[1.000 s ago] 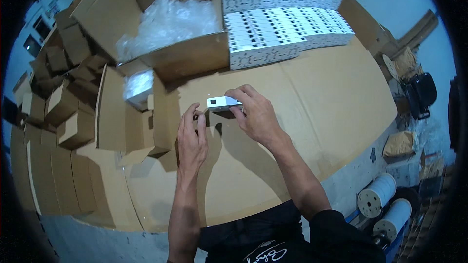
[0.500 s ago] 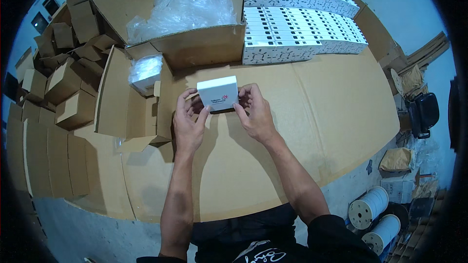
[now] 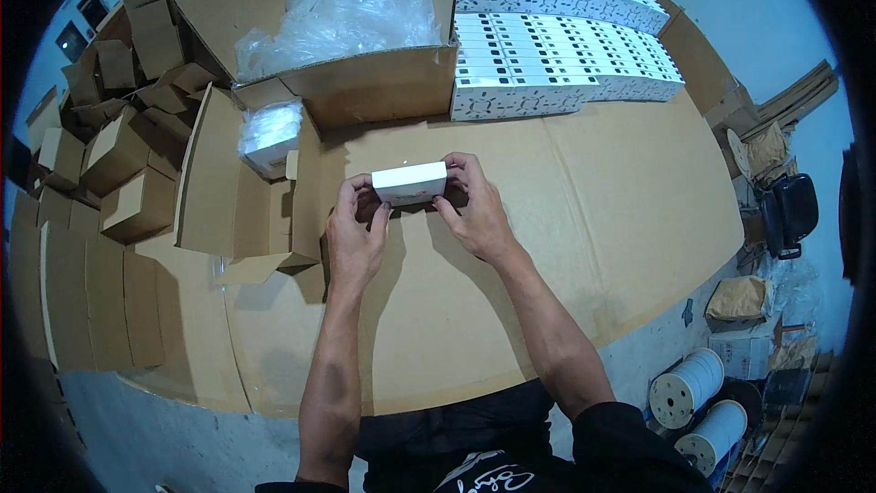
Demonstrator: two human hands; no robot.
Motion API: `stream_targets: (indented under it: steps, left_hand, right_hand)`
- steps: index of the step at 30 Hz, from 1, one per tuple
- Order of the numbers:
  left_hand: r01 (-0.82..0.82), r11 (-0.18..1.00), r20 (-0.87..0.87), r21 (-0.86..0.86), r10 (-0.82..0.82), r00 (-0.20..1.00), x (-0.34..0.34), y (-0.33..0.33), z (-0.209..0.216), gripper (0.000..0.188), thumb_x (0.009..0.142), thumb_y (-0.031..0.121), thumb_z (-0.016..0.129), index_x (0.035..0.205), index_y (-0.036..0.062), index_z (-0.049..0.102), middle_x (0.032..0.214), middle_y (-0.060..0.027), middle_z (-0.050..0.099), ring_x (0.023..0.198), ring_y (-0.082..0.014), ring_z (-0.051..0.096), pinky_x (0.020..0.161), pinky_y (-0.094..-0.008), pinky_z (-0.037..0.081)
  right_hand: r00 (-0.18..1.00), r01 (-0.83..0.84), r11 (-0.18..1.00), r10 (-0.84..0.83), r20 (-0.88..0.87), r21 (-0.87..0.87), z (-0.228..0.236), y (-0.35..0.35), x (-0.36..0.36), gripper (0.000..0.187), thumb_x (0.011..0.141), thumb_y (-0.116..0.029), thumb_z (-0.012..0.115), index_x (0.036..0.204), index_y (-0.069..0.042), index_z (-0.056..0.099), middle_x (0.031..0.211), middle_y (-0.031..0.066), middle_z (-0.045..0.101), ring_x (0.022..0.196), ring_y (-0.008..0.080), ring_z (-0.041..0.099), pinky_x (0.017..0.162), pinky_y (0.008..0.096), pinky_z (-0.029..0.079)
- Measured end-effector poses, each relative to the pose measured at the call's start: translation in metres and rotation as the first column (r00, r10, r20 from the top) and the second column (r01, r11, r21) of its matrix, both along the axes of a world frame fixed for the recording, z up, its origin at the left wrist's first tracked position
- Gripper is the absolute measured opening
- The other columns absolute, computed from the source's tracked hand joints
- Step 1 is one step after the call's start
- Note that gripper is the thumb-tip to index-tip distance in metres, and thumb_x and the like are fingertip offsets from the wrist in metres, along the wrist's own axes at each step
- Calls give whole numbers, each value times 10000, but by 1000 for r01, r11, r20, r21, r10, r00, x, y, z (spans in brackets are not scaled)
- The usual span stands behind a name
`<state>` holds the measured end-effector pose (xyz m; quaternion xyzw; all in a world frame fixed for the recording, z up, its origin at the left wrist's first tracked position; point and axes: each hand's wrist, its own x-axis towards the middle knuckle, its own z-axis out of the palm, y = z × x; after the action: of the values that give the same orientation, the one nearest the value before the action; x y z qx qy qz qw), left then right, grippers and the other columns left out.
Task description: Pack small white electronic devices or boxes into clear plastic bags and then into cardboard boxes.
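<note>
A small white carton (image 3: 409, 184) is held between my two hands above the cardboard-covered table. My left hand (image 3: 354, 228) grips its left end, thumb on the near face and fingers behind. At the right end my right hand (image 3: 476, 216) pinches it in the same way. The carton's narrow top side faces up, and its printed front shows foreshortened below. Just left of my left hand stands an open brown box (image 3: 251, 210) with a plastic-wrapped white package (image 3: 272, 137) in its far end.
Behind stands a large open carton (image 3: 365, 91) full of clear plastic bags (image 3: 351, 18). Stacked white boxes (image 3: 547, 68) fill the back right. Brown boxes (image 3: 132, 160) pile up at left. Cable spools (image 3: 686, 390) lie on the floor at lower right, below a black chair (image 3: 792, 210).
The white carton has tipped, so its front face shows less and its narrow top side shows more. Both hands keep hold of it and have barely shifted.
</note>
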<state>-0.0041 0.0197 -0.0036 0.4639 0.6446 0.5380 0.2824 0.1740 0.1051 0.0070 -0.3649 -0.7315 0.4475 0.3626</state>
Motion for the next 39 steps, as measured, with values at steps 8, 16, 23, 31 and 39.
stream_targets:
  steps: [8,16,23,31,39]
  left_hand:
    - [-2,999,25,-49,3,1000,6,-3,12,440,929,-62,634,1333,-7,471,1256,-148,583,1205,-221,582,1053,-362,466]
    - [-128,977,-67,169,141,988,9,-5,19,496,830,-18,618,1310,-33,497,1303,-203,594,1252,-309,583,1087,-416,457]
    - [-153,900,-353,409,311,882,9,36,99,274,885,11,639,1157,-6,618,1070,-138,654,1022,-275,656,935,-379,516]
    - [-3,937,-631,348,237,739,-102,206,182,213,822,45,718,1021,-29,703,1014,-226,725,987,-380,697,900,-448,539]
    - [-215,974,-730,-66,100,676,-203,307,172,256,834,129,755,1030,-35,730,1024,-232,735,1013,-381,712,938,-473,542]
  right_hand:
    - [916,-75,927,-82,393,368,3,-1,17,558,812,-107,731,1308,-33,487,1324,183,560,1312,352,513,1135,479,393]
    - [875,-102,892,-131,467,440,-7,3,15,528,807,-251,743,1259,-46,565,1398,143,495,1383,323,424,1209,510,274]
    - [885,-75,902,-137,445,426,-8,1,19,520,792,-249,736,1243,-46,577,1393,137,502,1371,306,435,1193,519,283]
    - [914,-57,905,-122,386,421,0,1,21,457,779,-231,749,1182,-70,606,1349,138,539,1338,317,463,1163,525,306]
    - [921,-52,904,-120,370,424,-1,3,23,445,782,-237,747,1179,-84,620,1350,138,543,1351,319,459,1157,527,307]
